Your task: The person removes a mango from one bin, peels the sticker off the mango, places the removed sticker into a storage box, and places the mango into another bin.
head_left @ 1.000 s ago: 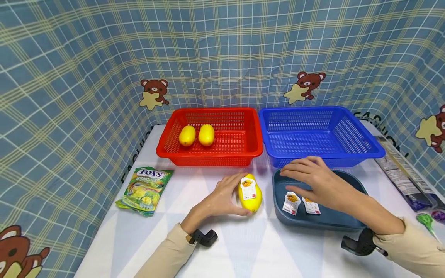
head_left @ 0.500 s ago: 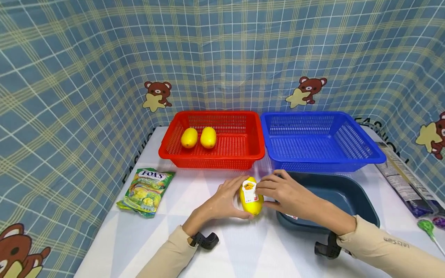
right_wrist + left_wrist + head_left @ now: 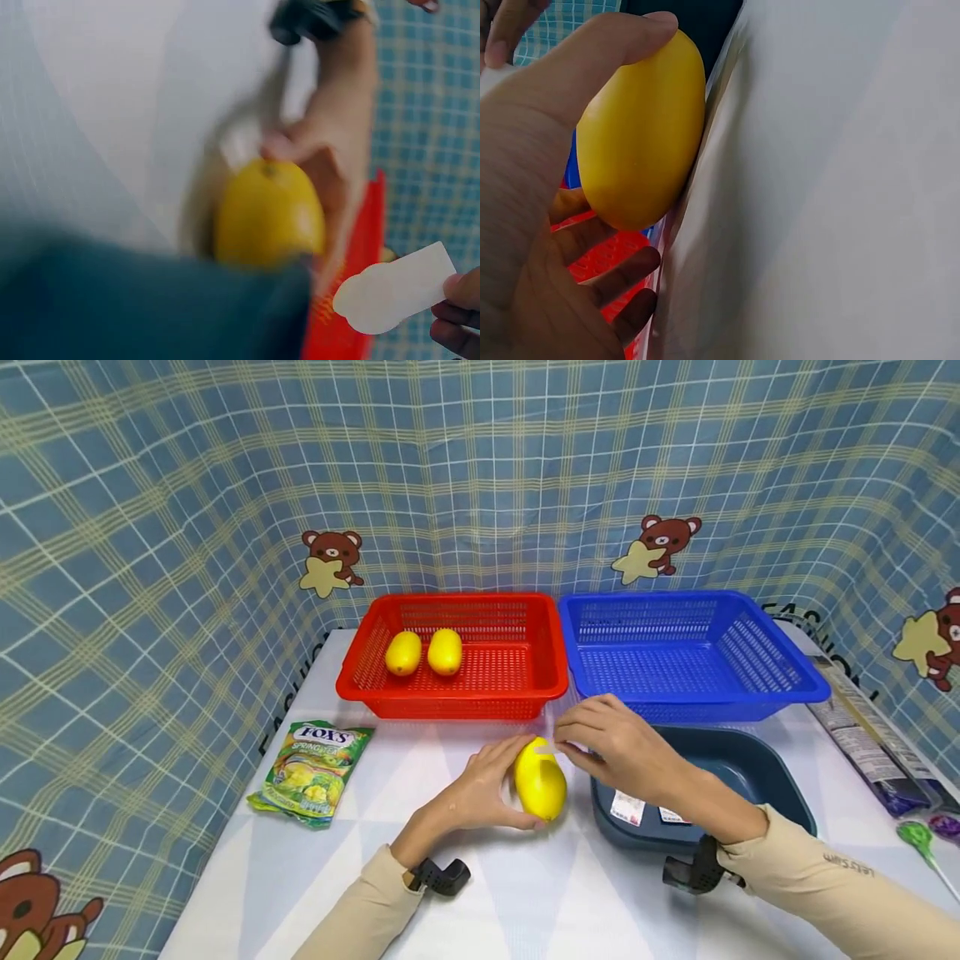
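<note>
A yellow mango (image 3: 540, 789) stands on the white tabletop in the middle of the head view. My left hand (image 3: 483, 785) holds it from the left, thumb at its near end and fingers along its far side. My right hand (image 3: 622, 747) is just up and to the right of it, pinching a white paper label (image 3: 394, 292) with a scalloped end; its blank side shows in the right wrist view. Below that hand is a dark blue tray (image 3: 780, 777), where more labels (image 3: 627, 807) lie, partly hidden by the forearm.
A red basket (image 3: 465, 706) with two mangoes (image 3: 445, 652) and a blue basket (image 3: 701, 697) stand behind. A green FOX'S candy bag (image 3: 315, 772) lies at left. At right are a long plastic package (image 3: 870, 735) and a green lollipop (image 3: 917, 837).
My right hand moved left from over the tray to the mango, then lifted slightly away with the label, baring the mango's top. My left hand has stayed on the mango.
</note>
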A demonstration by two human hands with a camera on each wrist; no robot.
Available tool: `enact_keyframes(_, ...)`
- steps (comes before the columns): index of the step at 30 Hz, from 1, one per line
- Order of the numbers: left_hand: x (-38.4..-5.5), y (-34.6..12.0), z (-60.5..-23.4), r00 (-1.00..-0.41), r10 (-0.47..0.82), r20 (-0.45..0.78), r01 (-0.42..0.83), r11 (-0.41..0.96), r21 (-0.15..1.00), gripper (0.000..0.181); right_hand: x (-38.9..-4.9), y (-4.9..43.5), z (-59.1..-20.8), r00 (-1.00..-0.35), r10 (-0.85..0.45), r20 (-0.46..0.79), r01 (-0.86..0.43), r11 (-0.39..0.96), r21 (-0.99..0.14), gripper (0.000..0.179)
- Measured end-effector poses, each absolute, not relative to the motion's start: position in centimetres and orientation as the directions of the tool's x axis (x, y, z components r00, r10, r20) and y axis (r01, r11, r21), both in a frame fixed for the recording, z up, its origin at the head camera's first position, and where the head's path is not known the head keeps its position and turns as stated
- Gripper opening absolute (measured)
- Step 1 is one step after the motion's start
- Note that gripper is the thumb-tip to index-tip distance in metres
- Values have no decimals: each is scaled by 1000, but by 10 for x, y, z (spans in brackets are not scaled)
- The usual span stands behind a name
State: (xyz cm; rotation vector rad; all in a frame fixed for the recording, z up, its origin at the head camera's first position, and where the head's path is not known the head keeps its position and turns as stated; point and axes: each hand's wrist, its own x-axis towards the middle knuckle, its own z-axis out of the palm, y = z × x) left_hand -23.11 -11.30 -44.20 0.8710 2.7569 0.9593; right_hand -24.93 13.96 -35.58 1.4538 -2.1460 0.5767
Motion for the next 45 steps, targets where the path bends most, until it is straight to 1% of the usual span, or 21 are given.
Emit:
enact_keyframes(1,-231,-113,-442,-835,543,95,485,641,595,115,-249,145,-350,-338,-719,608,-928,360,-90,22)
enact_keyframes(4,-232,-113,-441,-843,529,94,471,643,603,115,-248,166,-336,-389,-685,617,-905,410,-115,45)
enact_keyframes(5,-232,-113,-440,-845,527,96,469,642,606,114,-247,174,-334,-400,-676,619,-897,427,-112,48)
enact_keyframes(8,-234,-113,-439,-846,524,99,467,638,612,113,-245,202,-332,-418,-654,631,-877,472,-92,49)
enact_keyframes(12,-234,-112,-440,-843,529,97,468,632,618,114,-245,240,-345,-436,-651,621,-847,530,-39,53)
enact_keyframes(16,-233,-111,-442,-841,533,90,465,628,624,113,-243,273,-366,-490,-666,563,-808,589,-6,60)
enact_keyframes(18,-232,-112,-442,-843,531,83,459,630,627,113,-242,286,-376,-518,-672,530,-796,605,-11,62)
enact_keyframes(20,-232,-112,-442,-845,529,78,452,630,632,114,-240,296,-385,-535,-683,498,-794,608,-19,60)
enact_keyframes(21,-232,-112,-442,-846,527,77,450,630,633,114,-239,300,-389,-541,-692,478,-795,606,-23,53)
enact_keyframes(24,-232,-112,-441,-848,524,74,445,631,635,115,-238,308,-398,-557,-731,394,-805,593,-36,20)
enact_keyframes(25,-232,-112,-441,-849,524,74,445,631,635,115,-238,309,-400,-565,-742,360,-804,593,-42,15)
enact_keyframes(27,-232,-112,-441,-849,524,72,445,633,634,115,-236,310,-402,-592,-757,277,-796,604,-50,26)
enact_keyframes(28,-232,-111,-440,-848,525,70,444,633,634,114,-235,310,-403,-610,-757,235,-786,616,-56,28)
enact_keyframes(31,-231,-110,-439,-847,527,66,442,631,637,114,-231,309,-400,-660,-738,139,-750,657,-76,26)
enact_keyframes(33,-231,-111,-439,-848,526,65,440,630,640,114,-230,307,-398,-682,-725,96,-732,676,-86,25)
enact_keyframes(37,-232,-112,-441,-849,524,65,439,632,639,115,-229,306,-394,-706,-706,54,-707,700,-103,27)
enact_keyframes(41,-233,-113,-442,-847,527,65,441,629,640,116,-229,305,-389,-723,-690,21,-687,716,-124,34)
enact_keyframes(43,-233,-113,-442,-844,532,67,445,625,641,115,-230,304,-385,-726,-687,28,-684,717,-133,37)
enact_keyframes(45,-233,-113,-442,-842,536,68,448,622,642,116,-231,301,-380,-724,-687,62,-688,712,-136,38)
